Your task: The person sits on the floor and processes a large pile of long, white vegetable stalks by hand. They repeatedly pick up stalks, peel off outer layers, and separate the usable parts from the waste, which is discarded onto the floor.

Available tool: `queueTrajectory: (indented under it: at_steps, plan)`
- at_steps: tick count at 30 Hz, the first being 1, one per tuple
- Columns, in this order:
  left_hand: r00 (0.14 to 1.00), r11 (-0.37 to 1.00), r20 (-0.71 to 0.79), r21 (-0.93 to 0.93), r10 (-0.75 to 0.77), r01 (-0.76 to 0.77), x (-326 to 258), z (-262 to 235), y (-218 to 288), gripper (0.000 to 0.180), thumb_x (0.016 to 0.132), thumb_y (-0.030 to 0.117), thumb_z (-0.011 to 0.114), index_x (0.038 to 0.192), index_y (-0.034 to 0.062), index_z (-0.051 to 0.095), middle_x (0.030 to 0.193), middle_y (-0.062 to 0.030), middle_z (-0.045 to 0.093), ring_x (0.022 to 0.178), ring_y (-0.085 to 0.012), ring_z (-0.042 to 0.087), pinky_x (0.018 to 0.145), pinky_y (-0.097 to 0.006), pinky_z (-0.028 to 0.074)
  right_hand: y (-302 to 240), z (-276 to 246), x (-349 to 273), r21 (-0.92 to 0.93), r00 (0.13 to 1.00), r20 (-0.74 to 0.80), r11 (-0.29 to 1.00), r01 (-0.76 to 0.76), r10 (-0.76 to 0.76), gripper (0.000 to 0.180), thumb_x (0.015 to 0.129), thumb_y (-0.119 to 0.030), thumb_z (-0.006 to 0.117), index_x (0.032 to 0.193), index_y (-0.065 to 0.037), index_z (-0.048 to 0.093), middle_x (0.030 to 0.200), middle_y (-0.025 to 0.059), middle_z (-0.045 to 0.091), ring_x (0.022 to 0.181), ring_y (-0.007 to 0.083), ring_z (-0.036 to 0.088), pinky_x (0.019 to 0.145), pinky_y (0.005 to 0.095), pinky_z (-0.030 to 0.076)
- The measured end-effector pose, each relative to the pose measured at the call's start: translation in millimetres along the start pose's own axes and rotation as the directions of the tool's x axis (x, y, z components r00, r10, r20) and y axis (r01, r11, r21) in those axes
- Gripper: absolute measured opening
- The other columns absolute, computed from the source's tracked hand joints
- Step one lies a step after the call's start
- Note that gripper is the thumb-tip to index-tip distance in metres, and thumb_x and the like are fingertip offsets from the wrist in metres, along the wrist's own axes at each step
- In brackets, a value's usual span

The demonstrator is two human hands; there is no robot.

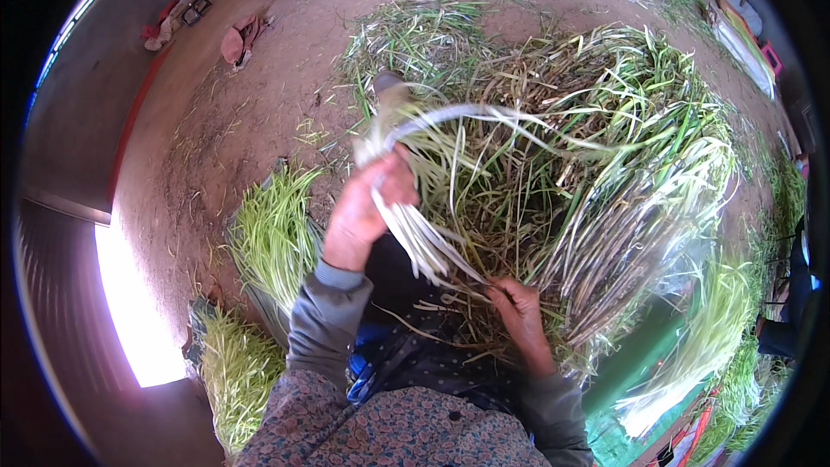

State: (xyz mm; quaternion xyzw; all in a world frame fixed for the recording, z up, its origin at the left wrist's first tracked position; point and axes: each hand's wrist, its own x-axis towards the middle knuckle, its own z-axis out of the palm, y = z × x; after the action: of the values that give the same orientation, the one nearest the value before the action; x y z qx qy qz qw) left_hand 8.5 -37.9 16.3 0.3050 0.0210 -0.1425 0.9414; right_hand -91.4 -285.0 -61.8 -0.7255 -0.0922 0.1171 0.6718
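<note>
My left hand (370, 206) is closed round a bunch of garlic greens (413, 238), long pale leaves with white stalk ends. Their white ends slant down to the right, while the leaf ends above the fist are smeared by motion. Lower right, my right hand (519, 311) has its fingers pinched together at the tip of one thin stalk (464, 266) that runs down from the bunch. Just beyond both hands spreads a big heap of loose greens (540, 173), mixed with brown, withered leaves. On its right side lies a layer of dark, dirty stalks (609, 242).
Pale green bundles (275, 229) and yellowish ones (235, 372) lie to my left. More bundled greens (692, 355) rest on a green sheet (635, 342) at the right. A pink cloth (240, 39) lies on the dirt floor (298, 0). Bright light enters by a doorway (134, 311).
</note>
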Motion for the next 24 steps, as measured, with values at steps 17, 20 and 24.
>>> queueTrajectory:
  at_steps: [17, 20, 24]
  plan:
    - [0.997, 0.997, 0.053, -0.046, -0.061, 0.063, -9.2, 9.9, -40.5, 0.019, 0.082, 0.015, 0.052, 0.097, 0.0054, 0.048, 0.057, 0.0016, 0.038, 0.053, -0.0115, 0.039, 0.048, -0.026, 0.035, -28.7, -34.4, -10.2, -0.523, 0.947, -0.171, 0.839, 0.147, -0.272, 0.018, 0.076, -0.007, 0.06, 0.093, 0.0, 0.058, 0.094, 0.0152, 0.058, 0.086, 0.031, 0.056, 0.075, 0.0342, 0.045]
    - [0.986, 0.992, -0.111, -0.037, -0.127, 0.123, -12.8, 15.9, -68.5, 0.013, 0.081, 0.013, 0.05, 0.092, 0.0068, 0.049, 0.066, -0.0036, 0.044, 0.063, -0.0177, 0.044, 0.062, -0.034, 0.039, -26.2, -59.2, -7.9, -0.565, 0.851, -0.411, 0.824, 0.043, -0.326, 0.016, 0.078, -0.004, 0.057, 0.093, 0.001, 0.057, 0.09, 0.0169, 0.058, 0.085, 0.0317, 0.056, 0.077, 0.0357, 0.044]
    - [0.985, 0.985, 0.031, 0.001, -0.172, 0.172, -14.3, 15.2, -80.1, 0.013, 0.084, 0.015, 0.046, 0.094, 0.0056, 0.048, 0.06, -0.0009, 0.04, 0.054, -0.0129, 0.038, 0.053, -0.028, 0.034, -15.6, -80.6, 6.8, -0.61, 0.793, -0.467, 0.792, 0.03, -0.39, 0.016, 0.083, -0.007, 0.052, 0.095, 0.0, 0.059, 0.075, 0.0149, 0.06, 0.061, 0.0223, 0.058, 0.053, 0.0305, 0.046]
